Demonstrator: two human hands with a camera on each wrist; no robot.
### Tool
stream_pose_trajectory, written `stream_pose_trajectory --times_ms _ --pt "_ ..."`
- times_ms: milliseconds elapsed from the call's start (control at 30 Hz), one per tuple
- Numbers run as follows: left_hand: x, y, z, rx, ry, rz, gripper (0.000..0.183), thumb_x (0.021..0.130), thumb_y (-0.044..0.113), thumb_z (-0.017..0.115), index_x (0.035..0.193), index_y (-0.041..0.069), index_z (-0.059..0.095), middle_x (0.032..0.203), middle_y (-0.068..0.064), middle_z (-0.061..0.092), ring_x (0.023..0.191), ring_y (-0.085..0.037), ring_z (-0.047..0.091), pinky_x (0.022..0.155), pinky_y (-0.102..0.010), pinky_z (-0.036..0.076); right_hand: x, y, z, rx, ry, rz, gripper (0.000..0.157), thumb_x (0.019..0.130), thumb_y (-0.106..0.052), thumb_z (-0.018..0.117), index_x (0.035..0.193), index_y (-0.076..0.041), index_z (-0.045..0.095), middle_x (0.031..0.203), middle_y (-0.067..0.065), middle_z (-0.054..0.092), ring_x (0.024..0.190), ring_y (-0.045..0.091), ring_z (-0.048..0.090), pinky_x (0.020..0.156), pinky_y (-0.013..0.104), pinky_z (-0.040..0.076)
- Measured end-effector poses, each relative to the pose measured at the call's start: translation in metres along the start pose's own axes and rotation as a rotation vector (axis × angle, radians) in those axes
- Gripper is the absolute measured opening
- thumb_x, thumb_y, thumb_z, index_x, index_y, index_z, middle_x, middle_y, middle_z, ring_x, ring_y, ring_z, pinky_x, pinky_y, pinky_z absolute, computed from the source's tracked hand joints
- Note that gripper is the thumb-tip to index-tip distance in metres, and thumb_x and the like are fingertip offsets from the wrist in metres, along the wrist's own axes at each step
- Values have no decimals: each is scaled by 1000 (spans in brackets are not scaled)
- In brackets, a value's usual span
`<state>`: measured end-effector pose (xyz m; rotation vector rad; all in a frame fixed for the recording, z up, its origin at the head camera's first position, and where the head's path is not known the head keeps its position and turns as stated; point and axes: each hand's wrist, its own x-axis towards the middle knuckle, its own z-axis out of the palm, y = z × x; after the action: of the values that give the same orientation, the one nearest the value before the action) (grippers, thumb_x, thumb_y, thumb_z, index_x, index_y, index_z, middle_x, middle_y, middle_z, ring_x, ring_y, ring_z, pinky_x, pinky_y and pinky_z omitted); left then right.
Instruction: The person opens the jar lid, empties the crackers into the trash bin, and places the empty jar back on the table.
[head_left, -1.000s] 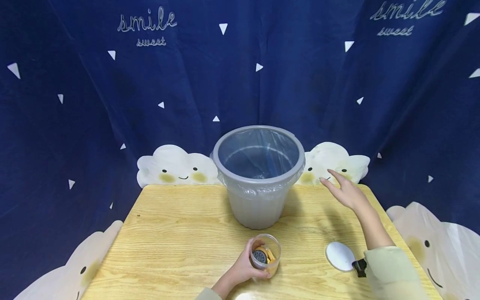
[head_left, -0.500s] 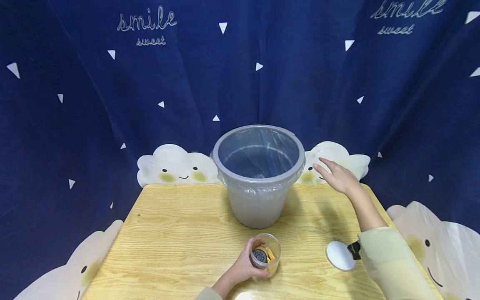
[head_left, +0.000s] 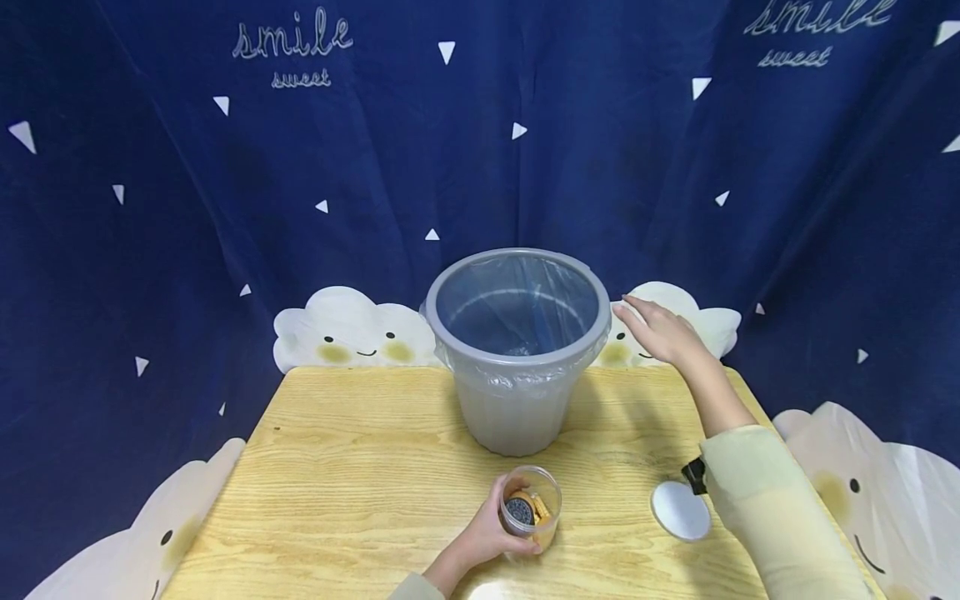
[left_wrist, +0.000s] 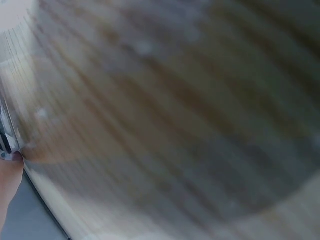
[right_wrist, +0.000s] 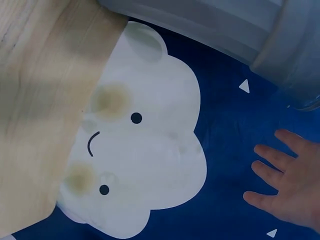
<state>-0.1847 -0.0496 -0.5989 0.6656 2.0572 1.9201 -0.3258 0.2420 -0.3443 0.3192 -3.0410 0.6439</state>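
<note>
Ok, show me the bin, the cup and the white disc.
Bin [head_left: 512,414]: head view, on the front of its outer wall.
Cup [head_left: 542,480]: head view, on its far inner wall.
White disc [head_left: 680,511]: head view, middle of its upper face.

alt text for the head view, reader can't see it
Left hand grips a clear cup with black and orange contents at a wooden table; the right hand hovers beside a bag-lined bin. A white disc lies on the table's right side.

A navy curtain [head_left: 375,167] with white triangles [head_left: 446,50] and smiling clouds [head_left: 348,321] hangs behind a wooden table [head_left: 360,450].
</note>
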Motion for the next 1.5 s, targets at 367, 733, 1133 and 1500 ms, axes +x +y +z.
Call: stream_pose_trajectory --times_ms 367,733,1133,1500 --pt "1 1 1 9 3 -6 96 60 11 84 136 9 26 138 -10 38 128 -30 33 105 -21 22 15 -19 -6 -48 -12 15 81 90 -65 15 144 -5 24 145 23 26 133 42 20 100 66 11" --pt "1 0 2 30 14 1 96 59 12 85 135 12 28 136 -7 40 127 -28 36 106 -25 24 27 -34 -6 -107 -24 42 86 86 -70 21 144 -7 24 146 20 26 133 41 19 101 67 5" --pt "1 0 1 29 8 -15 97 60 13 85 137 9 26 138 -12 38 127 -28 35 107 -27 24 33 -49 -13 -180 -73 63 80 89 -61 31 146 -6 18 146 23 23 133 42 19 101 67 4" --pt "0 2 1 30 10 -11 97 59 13 85 137 9 26 138 -14 38 127 -31 35 106 -26 24 36 -61 -12 -206 -123 101 74 93 -48 34 147 -7 7 147 28 13 134 45 10 103 64 0"
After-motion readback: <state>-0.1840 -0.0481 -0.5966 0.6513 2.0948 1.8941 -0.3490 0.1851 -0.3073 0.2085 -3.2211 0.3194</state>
